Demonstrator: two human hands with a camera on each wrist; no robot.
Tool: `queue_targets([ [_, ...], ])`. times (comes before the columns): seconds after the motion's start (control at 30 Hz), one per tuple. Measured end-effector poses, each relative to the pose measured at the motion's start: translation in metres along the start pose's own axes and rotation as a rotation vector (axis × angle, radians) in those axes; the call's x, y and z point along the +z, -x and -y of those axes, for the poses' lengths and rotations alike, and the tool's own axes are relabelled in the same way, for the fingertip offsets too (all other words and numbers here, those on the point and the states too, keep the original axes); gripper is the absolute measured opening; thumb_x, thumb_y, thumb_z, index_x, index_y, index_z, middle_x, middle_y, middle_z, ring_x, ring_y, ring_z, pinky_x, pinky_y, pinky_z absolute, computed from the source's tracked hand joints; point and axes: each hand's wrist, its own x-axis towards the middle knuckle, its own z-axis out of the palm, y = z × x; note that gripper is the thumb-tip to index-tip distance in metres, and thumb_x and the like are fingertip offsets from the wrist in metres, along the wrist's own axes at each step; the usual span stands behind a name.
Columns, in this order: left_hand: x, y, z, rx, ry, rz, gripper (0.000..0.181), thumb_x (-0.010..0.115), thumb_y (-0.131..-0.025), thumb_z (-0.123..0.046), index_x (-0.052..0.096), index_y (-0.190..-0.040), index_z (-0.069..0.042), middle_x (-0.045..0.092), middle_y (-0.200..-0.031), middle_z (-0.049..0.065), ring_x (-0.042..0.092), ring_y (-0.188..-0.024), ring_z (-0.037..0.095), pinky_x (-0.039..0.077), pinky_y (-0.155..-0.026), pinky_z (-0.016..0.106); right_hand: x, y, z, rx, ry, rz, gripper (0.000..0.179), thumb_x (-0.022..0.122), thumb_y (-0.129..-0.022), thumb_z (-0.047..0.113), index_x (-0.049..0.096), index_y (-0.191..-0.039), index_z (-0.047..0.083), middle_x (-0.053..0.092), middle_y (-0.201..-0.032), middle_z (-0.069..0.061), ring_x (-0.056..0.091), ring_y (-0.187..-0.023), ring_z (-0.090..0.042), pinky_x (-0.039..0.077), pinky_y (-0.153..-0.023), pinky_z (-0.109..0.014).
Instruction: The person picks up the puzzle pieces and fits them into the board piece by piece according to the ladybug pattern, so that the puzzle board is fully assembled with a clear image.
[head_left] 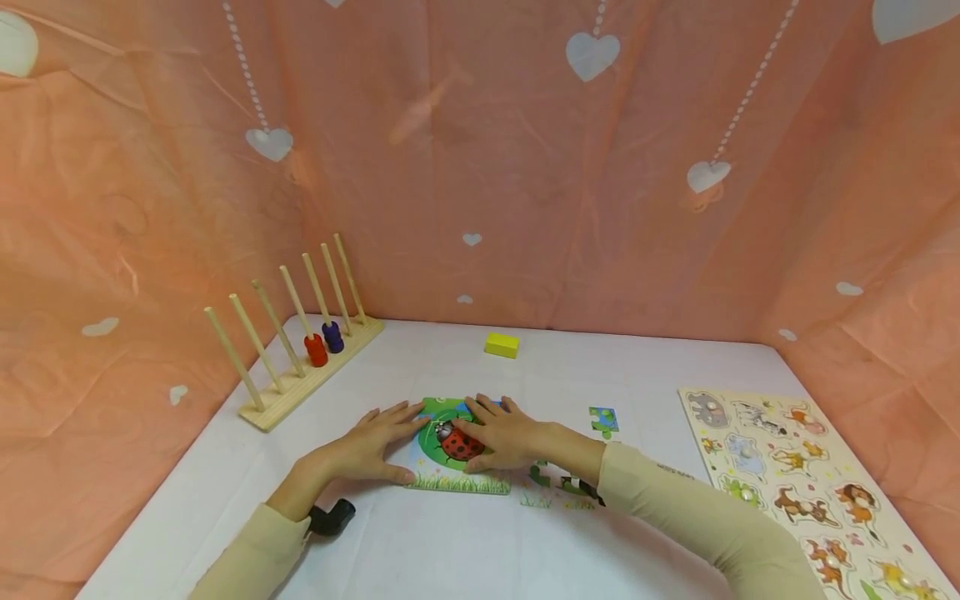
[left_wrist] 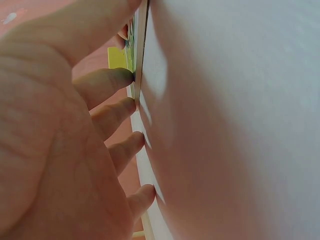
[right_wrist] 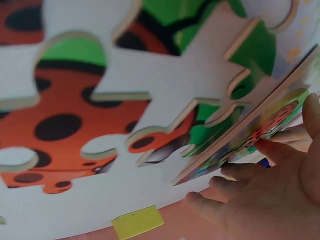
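A ladybug picture board [head_left: 459, 480] lies on the white table in front of me. My left hand [head_left: 371, 446] touches its left edge with straight, spread fingers. Across the upper right of the picture rests my right hand [head_left: 506, 435], fingers also spread and nearly straight. In the left wrist view, the fingertips [left_wrist: 122, 76] meet the thin side of the board [left_wrist: 140, 55]. Loose jigsaw pieces lie right of the board; the right wrist view shows a red, black-spotted piece [right_wrist: 60, 125] among them. My right forearm hides some of the pieces in the head view.
A wooden peg rack [head_left: 315, 377] with red and purple beads stands at the back left. A yellow block [head_left: 502, 345] sits behind the board. One blue-green jigsaw piece [head_left: 603, 420] lies apart on the right, and an animal peg puzzle [head_left: 813, 483] lies along the right edge.
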Motion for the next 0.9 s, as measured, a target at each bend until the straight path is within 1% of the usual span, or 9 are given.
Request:
queue_targets([
  [0.13, 0.001, 0.000, 0.000, 0.002, 0.002, 0.000, 0.088, 0.077, -0.083, -0.045, 0.042, -0.149, 0.001, 0.027, -0.159, 0.024, 0.019, -0.146, 0.049, 0.012, -0.110, 0.073, -0.003, 0.005, -0.008, 0.011, -0.032, -0.032, 0.075, 0.050, -0.099, 0.054, 0.027, -0.159, 0.014, 0.015, -0.165, -0.017, 0.009, -0.152, -0.036, 0.013, -0.117, -0.062],
  [0.23, 0.001, -0.001, -0.001, 0.003, -0.002, -0.008, 0.087, 0.078, -0.083, -0.044, 0.042, -0.149, 0.001, 0.027, -0.159, 0.023, 0.019, -0.146, 0.049, 0.012, -0.110, 0.073, -0.011, 0.013, -0.023, 0.022, -0.065, -0.071, 0.072, 0.052, -0.101, 0.048, 0.027, -0.158, 0.011, 0.018, -0.164, -0.017, 0.009, -0.151, -0.039, 0.011, -0.116, -0.065],
  [0.33, 0.001, -0.002, -0.001, 0.003, -0.004, -0.012, 0.087, 0.078, -0.082, -0.044, 0.043, -0.149, 0.001, 0.028, -0.159, 0.023, 0.019, -0.146, 0.049, 0.012, -0.110, 0.074, -0.019, 0.023, -0.044, 0.058, -0.066, -0.118, 0.064, 0.058, -0.101, 0.037, 0.037, -0.154, 0.008, 0.027, -0.161, -0.019, 0.015, -0.149, -0.042, 0.011, -0.114, -0.068],
  [0.4, 0.000, -0.002, -0.001, 0.000, -0.003, -0.008, 0.087, 0.079, -0.082, -0.044, 0.043, -0.149, 0.001, 0.028, -0.159, 0.023, 0.019, -0.146, 0.049, 0.011, -0.110, 0.073, -0.022, 0.032, -0.061, 0.083, -0.038, -0.160, 0.054, 0.066, -0.097, 0.027, 0.050, -0.145, 0.006, 0.041, -0.152, -0.020, 0.024, -0.145, -0.044, 0.016, -0.112, -0.069],
  [0.53, 0.000, -0.003, -0.001, -0.003, -0.004, 0.000, 0.088, 0.078, -0.082, -0.045, 0.043, -0.149, 0.000, 0.027, -0.160, 0.023, 0.019, -0.146, 0.049, 0.011, -0.110, 0.073, -0.026, 0.054, -0.094, 0.156, -0.039, -0.211, 0.030, 0.073, -0.089, 0.008, 0.068, -0.119, 0.005, 0.063, -0.122, -0.017, 0.047, -0.126, -0.044, 0.026, -0.107, -0.071],
  [0.6, 0.000, -0.002, 0.000, -0.006, -0.007, 0.002, 0.088, 0.078, -0.082, -0.046, 0.043, -0.149, 0.000, 0.027, -0.160, 0.023, 0.019, -0.146, 0.048, 0.011, -0.110, 0.073, -0.027, 0.065, -0.107, 0.183, -0.068, -0.202, 0.021, 0.072, -0.089, 0.004, 0.070, -0.109, 0.005, 0.065, -0.109, -0.014, 0.055, -0.113, -0.040, 0.034, -0.101, -0.068],
  [0.7, 0.001, -0.001, 0.001, -0.010, -0.009, 0.002, 0.089, 0.078, -0.082, -0.047, 0.043, -0.149, 0.000, 0.027, -0.160, 0.023, 0.018, -0.146, 0.048, 0.011, -0.110, 0.073, -0.027, 0.078, -0.121, 0.212, -0.132, -0.158, 0.014, 0.070, -0.090, 0.005, 0.068, -0.103, 0.004, 0.063, -0.099, -0.009, 0.058, -0.095, -0.030, 0.043, -0.089, -0.058],
  [0.77, 0.001, -0.001, 0.001, -0.007, -0.008, -0.001, 0.089, 0.078, -0.082, -0.047, 0.043, -0.149, 0.000, 0.027, -0.160, 0.023, 0.018, -0.146, 0.049, 0.011, -0.110, 0.074, -0.025, 0.084, -0.128, 0.216, -0.173, -0.120, 0.018, 0.074, -0.086, 0.006, 0.066, -0.102, 0.005, 0.061, -0.096, -0.006, 0.056, -0.090, -0.024, 0.044, -0.081, -0.050],
  [0.9, 0.000, -0.001, 0.000, -0.007, -0.005, -0.004, 0.089, 0.077, -0.082, -0.048, 0.043, -0.149, 0.000, 0.028, -0.159, 0.023, 0.018, -0.146, 0.049, 0.011, -0.110, 0.074, -0.019, 0.093, -0.137, 0.189, -0.221, -0.079, 0.035, 0.085, -0.076, 0.009, 0.062, -0.102, 0.006, 0.058, -0.094, -0.002, 0.051, -0.087, -0.020, 0.042, -0.076, -0.041],
])
